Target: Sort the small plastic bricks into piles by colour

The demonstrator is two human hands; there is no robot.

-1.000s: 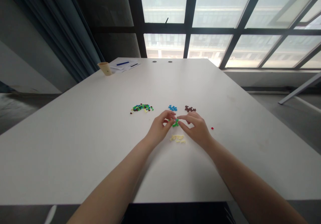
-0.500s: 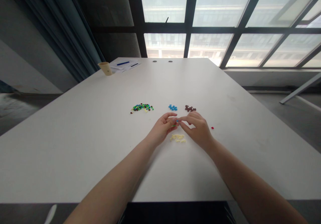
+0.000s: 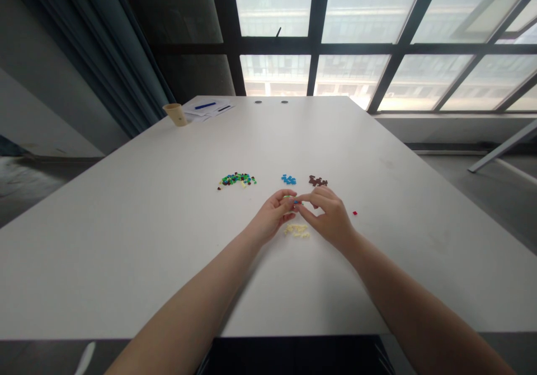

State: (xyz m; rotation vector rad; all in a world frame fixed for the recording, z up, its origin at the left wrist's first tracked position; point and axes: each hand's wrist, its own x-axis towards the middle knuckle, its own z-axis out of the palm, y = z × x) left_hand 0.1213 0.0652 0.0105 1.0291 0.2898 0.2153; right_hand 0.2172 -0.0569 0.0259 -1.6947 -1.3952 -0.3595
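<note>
My left hand and my right hand meet above the table, fingertips almost touching. Between them is a tiny blue piece, with bits of green showing beside it. The left thumb and fingers are closed around these pieces, partly hiding them. My right thumb and index finger pinch at the blue one. Just below the hands lies a loose group of pale yellow pieces. Beyond them are a cluster of blue pieces and a cluster of dark brown pieces.
To the left lies a mixed pile of small coloured pieces. A single red piece is right of my right hand. Far left on the white table stand a tan cup and papers with a blue pen.
The small pieces between my fingertips have turned a little: green now shows above and right of the blue, where before it showed below. Both hands stay in nearly the same place.
</note>
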